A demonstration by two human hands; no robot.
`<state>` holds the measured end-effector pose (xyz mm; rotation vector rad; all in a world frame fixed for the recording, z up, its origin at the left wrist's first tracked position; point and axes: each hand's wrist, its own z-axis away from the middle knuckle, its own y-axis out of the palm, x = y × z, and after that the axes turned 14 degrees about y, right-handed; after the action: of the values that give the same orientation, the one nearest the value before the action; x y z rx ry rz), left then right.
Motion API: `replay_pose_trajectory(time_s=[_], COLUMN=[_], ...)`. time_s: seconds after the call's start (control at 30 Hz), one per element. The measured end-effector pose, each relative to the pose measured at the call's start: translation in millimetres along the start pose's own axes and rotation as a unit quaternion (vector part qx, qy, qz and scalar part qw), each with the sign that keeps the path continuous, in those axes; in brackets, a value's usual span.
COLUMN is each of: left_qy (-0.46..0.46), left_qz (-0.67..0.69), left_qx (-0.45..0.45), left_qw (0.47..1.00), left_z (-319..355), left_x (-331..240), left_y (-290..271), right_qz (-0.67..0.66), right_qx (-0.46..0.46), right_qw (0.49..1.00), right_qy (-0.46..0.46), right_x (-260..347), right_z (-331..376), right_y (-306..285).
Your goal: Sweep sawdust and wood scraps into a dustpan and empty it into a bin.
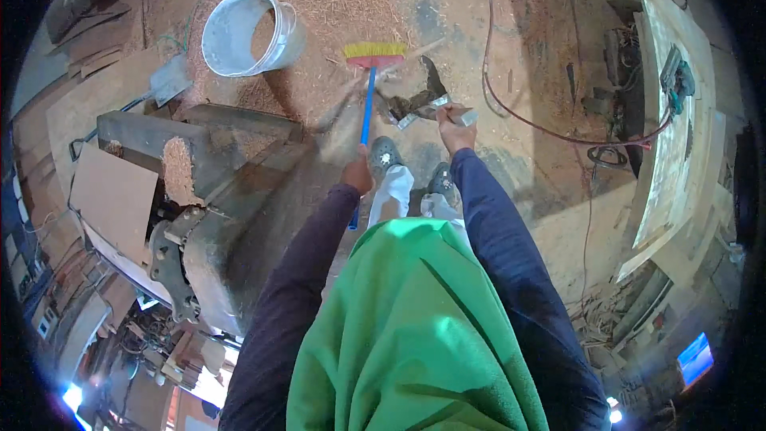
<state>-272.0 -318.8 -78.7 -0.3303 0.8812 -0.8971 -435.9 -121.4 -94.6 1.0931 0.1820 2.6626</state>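
My left hand (357, 172) is closed around the blue handle of a broom (368, 116). The broom's red head and yellow bristles rest on the dusty floor, pointing away from me. In my right hand (457, 132) is a pale grip that appears to belong to a metal dustpan (419, 102), dark with shiny edges. This pan is low over the floor, just right of the broom; whether it touches the floor I cannot tell. Part of its outline is lost among shadows.
Wood shavings (343, 0) cover the floor ahead. Beyond the broom at left is a white bucket (239, 36), with a shovel (170, 80) nearby. A heavy machine (215, 271) stands close on my left. A red hose (519, 116) crosses the floor toward boards (666, 175) at right.
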Motion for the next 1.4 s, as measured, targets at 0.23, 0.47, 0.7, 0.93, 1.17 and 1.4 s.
replay_pose_trajectory(time_s=[0.23,0.47,0.7,0.93,1.17,1.4], left_qy=[-0.013,-0.041,-0.11,0.002,0.061,0.022], left_qz=[0.14,0.015,0.181,0.153,0.226,0.115], left_qx=[-0.141,-0.237,-0.069,0.019,0.009,0.005], left_qw=[0.98,0.97,0.975,0.988,0.972,0.993], left_z=[71,-45,-28,47,98,164], left_x=[-16,44,63,-29,-18,-91], left_y=[-36,-20,109,94,127,20], right_qz=[0.113,-0.477,0.148,0.346,-0.056,0.213], right_qx=[-0.038,0.091,0.051,-0.06,0.007,-0.027], right_qw=[0.989,0.857,0.977,0.93,0.996,0.972], right_qy=[-0.09,0.17,-0.147,-0.106,-0.065,-0.097], right_x=[6,-27,-48,-12,-58,10], right_z=[7,7,-8,14,-31,104], right_y=[0,-13,4,-12,-115,-119])
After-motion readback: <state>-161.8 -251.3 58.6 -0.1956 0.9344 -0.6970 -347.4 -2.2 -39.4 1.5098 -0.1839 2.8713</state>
